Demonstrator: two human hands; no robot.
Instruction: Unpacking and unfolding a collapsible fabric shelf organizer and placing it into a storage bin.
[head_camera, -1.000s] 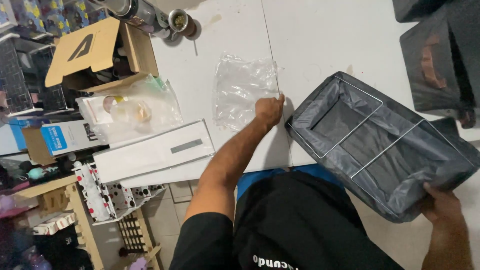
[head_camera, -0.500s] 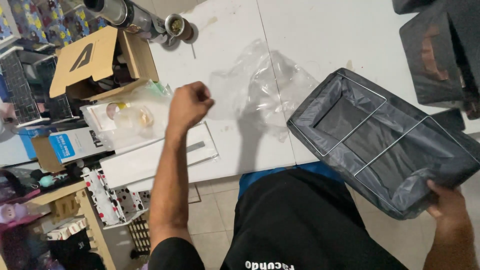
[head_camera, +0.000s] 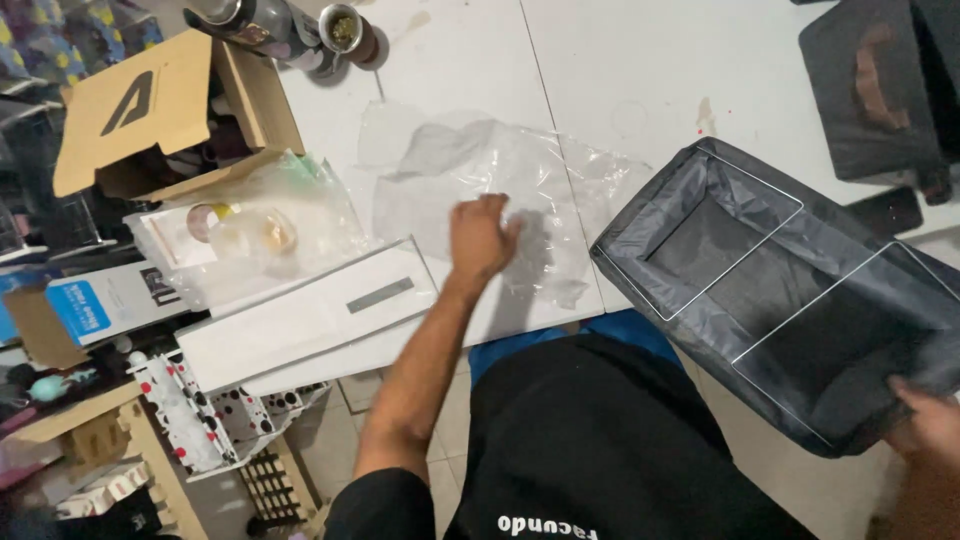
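Two hands work apart: the left hand (head_camera: 482, 236), fingers curled, presses down on a clear plastic bag (head_camera: 500, 190) spread flat on the white worktop (head_camera: 620, 60), seemingly smoothing it, while the right hand (head_camera: 925, 425) grips the corner of a grey fabric organiser (head_camera: 780, 290). Next likely calls for pinching the film's edge. Right fingers are cut off; their closure I cannot tell

A clear plastic bag (head_camera: 500, 190) lies crumpled flat near the table's (head_camera: 620, 60) front edge — beside it, a grey fabric bin (head_camera: 790, 290) overhangs that edge, tilted, open.
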